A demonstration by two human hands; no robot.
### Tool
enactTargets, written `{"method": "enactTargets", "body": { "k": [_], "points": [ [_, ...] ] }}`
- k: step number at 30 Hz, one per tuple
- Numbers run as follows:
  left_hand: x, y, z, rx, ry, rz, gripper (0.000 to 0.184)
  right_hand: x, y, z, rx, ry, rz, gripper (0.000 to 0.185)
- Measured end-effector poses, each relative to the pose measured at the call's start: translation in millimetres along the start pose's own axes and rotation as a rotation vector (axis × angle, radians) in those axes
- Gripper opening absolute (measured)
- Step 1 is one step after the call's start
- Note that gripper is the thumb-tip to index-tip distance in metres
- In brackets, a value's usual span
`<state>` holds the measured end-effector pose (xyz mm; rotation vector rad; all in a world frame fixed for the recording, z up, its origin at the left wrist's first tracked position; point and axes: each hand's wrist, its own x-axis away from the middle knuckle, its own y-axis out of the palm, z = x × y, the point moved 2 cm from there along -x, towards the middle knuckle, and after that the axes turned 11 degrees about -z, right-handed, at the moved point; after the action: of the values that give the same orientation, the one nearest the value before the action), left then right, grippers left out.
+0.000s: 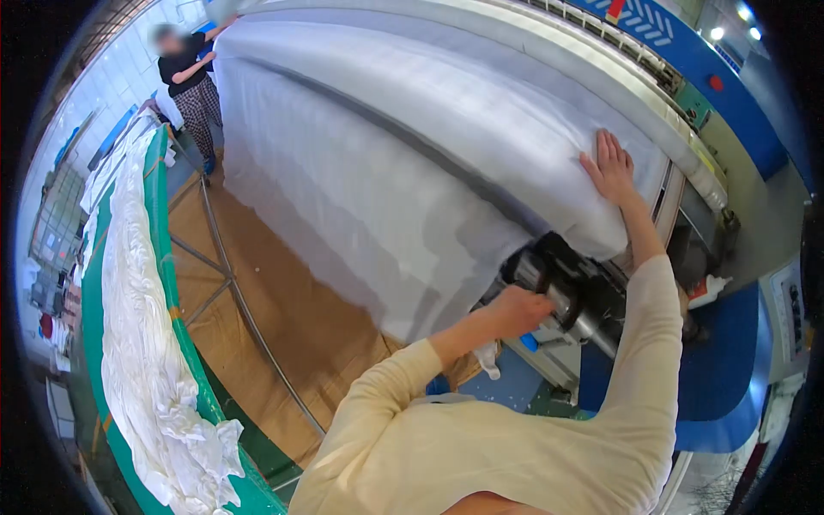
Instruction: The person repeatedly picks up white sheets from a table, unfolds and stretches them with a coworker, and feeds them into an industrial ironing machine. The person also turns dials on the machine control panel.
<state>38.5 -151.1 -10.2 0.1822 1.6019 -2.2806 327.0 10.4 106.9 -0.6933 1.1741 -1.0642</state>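
Observation:
A wide sheet of white fabric (378,94) lies over the long machine and hangs down its near side. My right hand (611,167) rests on the fabric near its right end, fingers stretched out and a little apart. Lower down, my left hand (519,311) is closed beside a dark metal roller end (562,283). Whatever its fingers hold, if anything, is hidden. Just above that hand, the hanging part of the fabric (412,249) meets the roller end.
Another person (193,81) stands at the far left end, hands at the fabric. On the left, a green cart (159,197) carries crumpled white cloth (146,360). Brown sheeting (266,283) covers the floor. A white bottle (708,290) and a blue machine panel (712,412) are at right.

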Motion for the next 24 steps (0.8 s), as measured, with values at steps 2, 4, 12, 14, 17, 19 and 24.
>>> {"method": "enactTargets", "body": {
  "k": [2, 4, 12, 14, 17, 19, 24],
  "points": [
    [52.9, 13.8, -8.2, 0.104, -0.114, 0.023, 0.030, 7.5, -16.7, -3.3, 0.082, 0.075, -0.082, 0.069],
    [118.7, 30.4, -18.0, 0.317, -0.268, 0.097, 0.023, -0.6, -51.5, -19.8, 0.223, 0.185, -0.215, 0.069],
    [489.4, 99.0, 82.5, 0.220, -1.594, 0.417, 0.022, 121.0, -94.9, -163.1, -0.499, -0.248, 0.476, 0.025],
    [560.7, 78.4, 132.6, -0.095, -1.886, 0.740, 0.016, 171.0, -26.7, -240.0, -1.324, -0.082, 0.030, 0.014],
    [663.3, 22.2, 198.9, -0.449, -2.273, 0.584, 0.043, 269.4, -4.9, -388.7, -1.570, -0.175, -0.548, 0.013],
    [710.9, -10.2, 229.3, -0.845, -2.240, 0.720, 0.061, 311.6, -24.9, -468.6, -1.373, -0.424, -0.764, 0.015],
    [765.3, -115.2, 256.2, -0.744, -2.628, 0.460, 0.055, 363.5, -91.5, -592.8, -1.294, -1.160, -0.798, 0.018]
  ]
}}
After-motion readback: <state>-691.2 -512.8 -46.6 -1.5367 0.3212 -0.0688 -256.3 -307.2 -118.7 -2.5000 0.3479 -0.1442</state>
